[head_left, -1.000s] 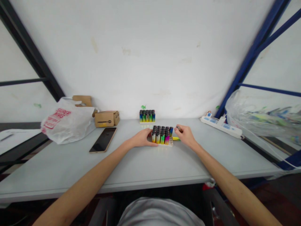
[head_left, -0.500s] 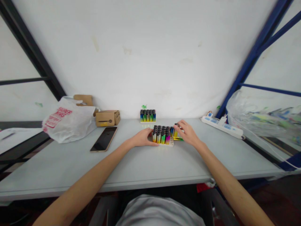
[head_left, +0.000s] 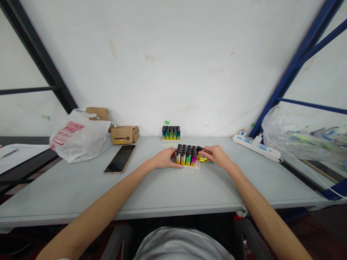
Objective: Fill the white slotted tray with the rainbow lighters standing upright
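Note:
In the head view, a pale tray [head_left: 197, 166] on the desk holds rows of upright lighters [head_left: 188, 159] with black tops and bright gradient bodies. Its right-hand column has bare slots at the front. My left hand [head_left: 165, 158] is closed around the tray's left end, thumb along the front. Over the right column, my right hand [head_left: 217, 156] pinches a black-topped lighter [head_left: 200, 148], whose body is partly hidden by the fingers and the other lighters. Just under that hand, shiny yellow-green lighters [head_left: 207, 160] lie on the desk, mostly covered.
Against the wall stands a second lighter set [head_left: 171, 133]. To the left are a phone [head_left: 120, 159], a small cardboard box [head_left: 124, 135] and a white plastic bag [head_left: 81, 136]. A power strip [head_left: 256, 147] and clear plastic bag [head_left: 298, 139] are at right.
My right hand has shifted slightly left and lower, bringing the pinched lighter to the tray's right column. My left hand keeps its hold on the tray.

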Motion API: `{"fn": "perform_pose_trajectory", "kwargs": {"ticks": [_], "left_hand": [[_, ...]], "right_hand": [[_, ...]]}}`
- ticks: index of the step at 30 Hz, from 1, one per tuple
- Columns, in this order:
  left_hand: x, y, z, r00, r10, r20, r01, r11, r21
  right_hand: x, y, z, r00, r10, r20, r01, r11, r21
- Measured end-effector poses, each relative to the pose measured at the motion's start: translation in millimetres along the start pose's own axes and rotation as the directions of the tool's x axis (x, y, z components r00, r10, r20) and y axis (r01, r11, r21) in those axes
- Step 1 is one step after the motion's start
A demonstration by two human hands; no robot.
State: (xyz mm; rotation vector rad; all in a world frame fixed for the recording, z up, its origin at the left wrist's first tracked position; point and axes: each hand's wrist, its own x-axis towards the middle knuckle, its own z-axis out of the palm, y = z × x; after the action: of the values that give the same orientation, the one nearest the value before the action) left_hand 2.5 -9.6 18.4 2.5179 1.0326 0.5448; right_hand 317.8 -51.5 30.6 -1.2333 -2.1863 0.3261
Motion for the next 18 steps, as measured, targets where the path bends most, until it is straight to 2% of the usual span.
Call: {"fn": "perform_pose_trajectory", "kwargs": {"ticks": [2,11,14,18], "left_hand": [[-0.4,0.0,0.0,1.0,0.003,-0.009,-0.003,1.0,-0.009],[-0.4,0.7,-0.1,1.0,0.022,0.003,-0.022,1.0,0.021],[-0.4,0.1,-0.1,1.0,0.02,-0.001,-0.02,1.0,0.018],[-0.3,-0.5,0.0,1.0,0.008,-0.001,-0.008,1.0,0.029]], "right_hand": [[-0.1,2.4,0.6,1.0,-0.009,-0.007,0.009,1.0,-0.027],[0.1,7.6,-0.1,0.995,-0.01,0.096,0.013,1.0,-0.025],[2.3,7.6,6.5,0.995,-0.026,0.097,0.034,0.996,-0.087],[5.7,8.7,14.2,0.997,0.008,0.082,0.003,0.991,-0.133]]}}
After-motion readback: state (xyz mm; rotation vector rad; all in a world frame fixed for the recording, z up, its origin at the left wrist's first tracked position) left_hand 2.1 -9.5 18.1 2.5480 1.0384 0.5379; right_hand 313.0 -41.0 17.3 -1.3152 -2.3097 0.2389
